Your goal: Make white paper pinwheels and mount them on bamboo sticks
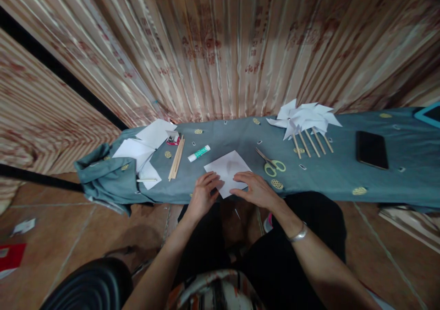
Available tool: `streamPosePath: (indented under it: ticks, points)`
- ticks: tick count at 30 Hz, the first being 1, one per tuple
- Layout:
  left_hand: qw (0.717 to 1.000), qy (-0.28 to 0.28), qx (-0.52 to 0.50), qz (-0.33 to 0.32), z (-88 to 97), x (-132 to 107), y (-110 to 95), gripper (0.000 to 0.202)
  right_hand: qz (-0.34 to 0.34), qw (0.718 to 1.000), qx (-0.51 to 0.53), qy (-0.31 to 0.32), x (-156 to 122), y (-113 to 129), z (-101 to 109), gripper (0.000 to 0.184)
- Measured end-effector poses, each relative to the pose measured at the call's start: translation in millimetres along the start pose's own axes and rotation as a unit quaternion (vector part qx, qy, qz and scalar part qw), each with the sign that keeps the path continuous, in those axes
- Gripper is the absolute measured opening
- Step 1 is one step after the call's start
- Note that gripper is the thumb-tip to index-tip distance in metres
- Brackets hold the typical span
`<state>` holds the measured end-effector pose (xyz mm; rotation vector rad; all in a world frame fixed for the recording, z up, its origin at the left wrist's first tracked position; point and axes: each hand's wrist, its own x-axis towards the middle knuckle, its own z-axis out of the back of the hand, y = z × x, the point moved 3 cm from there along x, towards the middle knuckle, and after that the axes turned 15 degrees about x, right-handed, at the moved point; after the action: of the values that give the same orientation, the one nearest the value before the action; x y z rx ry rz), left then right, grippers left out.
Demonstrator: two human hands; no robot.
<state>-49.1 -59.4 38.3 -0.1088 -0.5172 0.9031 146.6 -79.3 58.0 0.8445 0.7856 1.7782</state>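
A square sheet of white paper (pixel 231 163) lies on the cloth in front of me, one corner pointing away. My left hand (pixel 205 192) touches its left side, fingers slightly bent and resting on the sheet. On the right side, my right hand (pixel 253 187) lies with fingers stretched over the paper and the thumb apart. Scissors with pale green handles (pixel 271 164) lie partly open beyond my right hand. A white and green glue stick (pixel 199 154) lies beyond my left hand, near several thin wooden sticks (pixel 176 159).
Several white paper pinwheels (pixel 305 119) on sticks lie at the back right, with a dark phone (pixel 371 149) further right. White paper pieces (pixel 135 152) and a small red box (pixel 173 138) lie at the left. A black stool (pixel 91 285) stands at lower left; a curtain (pixel 220 49) hangs behind.
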Motion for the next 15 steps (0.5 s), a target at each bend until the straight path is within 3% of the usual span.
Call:
streamPosePath:
  ticks: [3,7,11,15]
  points:
    - [1.000,-0.009,-0.005,-0.008,2.7,-1,-2,0.029,0.006,0.999,-0.007,-0.038,2,-8,8,0.027]
    - [0.999,0.009,-0.008,-0.039,2.2,-2,-26,0.040,-0.050,0.990,-0.066,-0.114,4,-26,23,0.031]
    - [0.998,0.053,-0.002,-0.039,-5.9,-5,-45,0.054,-0.095,0.981,-0.129,-0.105,5,-35,26,0.036]
    - [0.997,0.065,-0.012,-0.026,-12.4,-5,-46,0.045,-0.135,0.971,-0.164,-0.114,6,-37,32,0.036]
